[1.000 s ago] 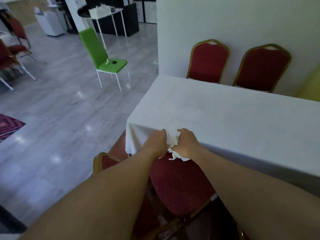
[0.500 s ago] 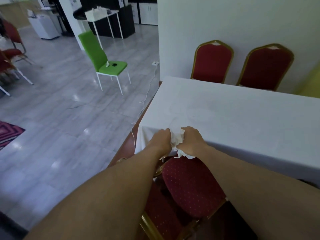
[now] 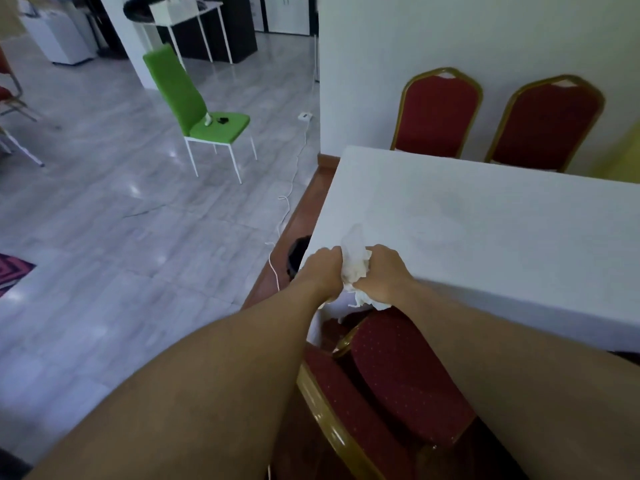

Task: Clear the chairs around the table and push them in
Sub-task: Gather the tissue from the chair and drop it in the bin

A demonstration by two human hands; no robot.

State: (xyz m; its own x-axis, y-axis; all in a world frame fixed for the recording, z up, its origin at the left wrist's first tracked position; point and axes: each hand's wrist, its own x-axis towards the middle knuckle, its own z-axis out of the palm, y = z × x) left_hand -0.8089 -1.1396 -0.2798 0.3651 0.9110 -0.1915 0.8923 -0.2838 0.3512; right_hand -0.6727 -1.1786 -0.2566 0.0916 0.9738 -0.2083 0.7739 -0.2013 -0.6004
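both hands are up at the near corner of the counter w/ the white cloth on it. left hand and right hand are each curled round the same crumpled tissue wad, squeezing it btw them right over the counter edge. the near red chair sits just below, seat partly under the counter. the far-left chair and far-right chair stand across the counter, backs by the wall. the green chair is well apart on the floor w/ small stuff on its seat. a white cable lies on the floor nearby.
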